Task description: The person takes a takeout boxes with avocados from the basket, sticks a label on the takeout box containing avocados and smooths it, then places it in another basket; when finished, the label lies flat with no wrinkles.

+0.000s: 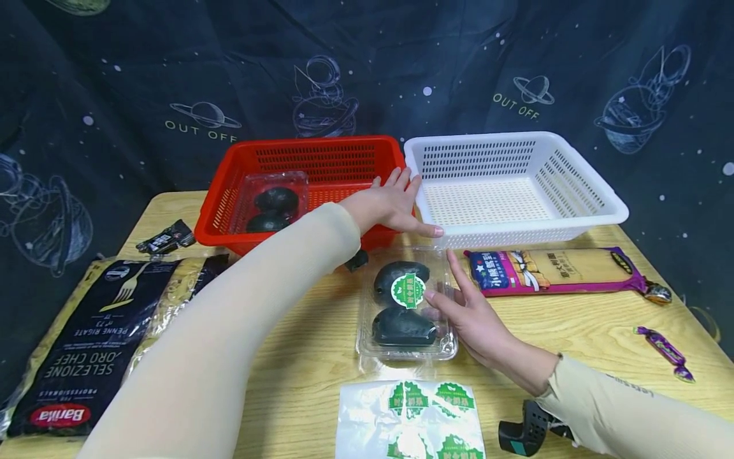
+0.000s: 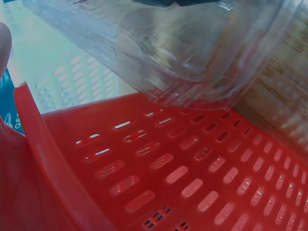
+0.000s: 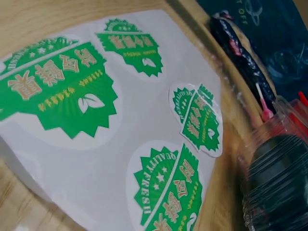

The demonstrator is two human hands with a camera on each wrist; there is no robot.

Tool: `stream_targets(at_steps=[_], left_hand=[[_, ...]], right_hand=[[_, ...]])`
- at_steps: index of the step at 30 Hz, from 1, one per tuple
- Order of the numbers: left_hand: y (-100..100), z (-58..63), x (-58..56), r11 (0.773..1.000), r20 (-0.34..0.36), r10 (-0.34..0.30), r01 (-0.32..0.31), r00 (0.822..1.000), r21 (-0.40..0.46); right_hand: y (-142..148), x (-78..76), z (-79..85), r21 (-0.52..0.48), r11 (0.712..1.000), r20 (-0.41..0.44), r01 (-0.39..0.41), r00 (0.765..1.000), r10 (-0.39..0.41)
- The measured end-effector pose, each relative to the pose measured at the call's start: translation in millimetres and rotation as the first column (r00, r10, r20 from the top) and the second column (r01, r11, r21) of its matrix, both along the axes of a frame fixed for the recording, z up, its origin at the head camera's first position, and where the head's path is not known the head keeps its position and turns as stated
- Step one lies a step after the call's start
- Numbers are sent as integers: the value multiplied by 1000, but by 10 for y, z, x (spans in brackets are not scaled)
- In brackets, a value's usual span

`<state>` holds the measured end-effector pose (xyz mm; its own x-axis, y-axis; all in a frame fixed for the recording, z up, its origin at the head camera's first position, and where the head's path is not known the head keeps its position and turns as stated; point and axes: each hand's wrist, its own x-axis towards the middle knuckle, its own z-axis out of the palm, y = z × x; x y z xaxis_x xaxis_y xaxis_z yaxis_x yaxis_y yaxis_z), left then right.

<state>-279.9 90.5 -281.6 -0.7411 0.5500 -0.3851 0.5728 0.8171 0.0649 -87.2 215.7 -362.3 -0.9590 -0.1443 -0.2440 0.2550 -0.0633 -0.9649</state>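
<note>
A clear plastic clamshell box (image 1: 407, 354) with two dark, avocado-like fruits sits mid-table, a round green label (image 1: 410, 291) on its lid. My right hand (image 1: 478, 319) is at the box's right side, its thumb by the label and its index finger straight along the edge. My left hand (image 1: 390, 207) spreads its fingers over the red basket's near right corner, thumb pointing right above the box's far end. The left wrist view has the box (image 2: 183, 57) close over the red basket (image 2: 159, 178). A white sheet of green labels (image 3: 125, 159) lies near the right wrist.
Inside the red basket (image 1: 321, 153) stands another clear box (image 1: 246, 191) of dark fruits. A white basket (image 1: 487, 223) adjoins it. Left lies a Barilla pasta bag (image 1: 103, 344); right, a noodle packet (image 1: 556, 271) and a purple candy (image 1: 665, 350). A black device (image 1: 527, 430) is near the right sleeve.
</note>
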Motion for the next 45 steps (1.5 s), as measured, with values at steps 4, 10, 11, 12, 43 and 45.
stream_targets(at_steps=[4, 10, 11, 12, 43, 45], left_hand=[[-9, -10, 7, 1000, -4, 1, -1, 1000, -2], [-18, -19, -1, 1000, -7, -11, 11, 1000, -1], [-20, -17, -2, 1000, -7, -13, 13, 1000, -1], [-23, -15, -3, 1000, -6, -15, 15, 1000, 0], [-82, -12, -8, 997, 35, -24, 22, 999, 69], [-87, -16, -11, 997, 35, -28, 25, 999, 76]], right_hand=[[24, 17, 28, 14, 1000, 0, -3, 1000, 3], [192, 119, 236, 34, 999, 13, -36, 999, 36], [236, 139, 287, 38, 998, 16, -44, 999, 43], [287, 161, 343, 42, 997, 17, -58, 998, 57], [1149, -1564, 1139, 486, 866, 18, -114, 993, 121], [1122, -1631, 1067, 513, 844, 49, -153, 988, 150]])
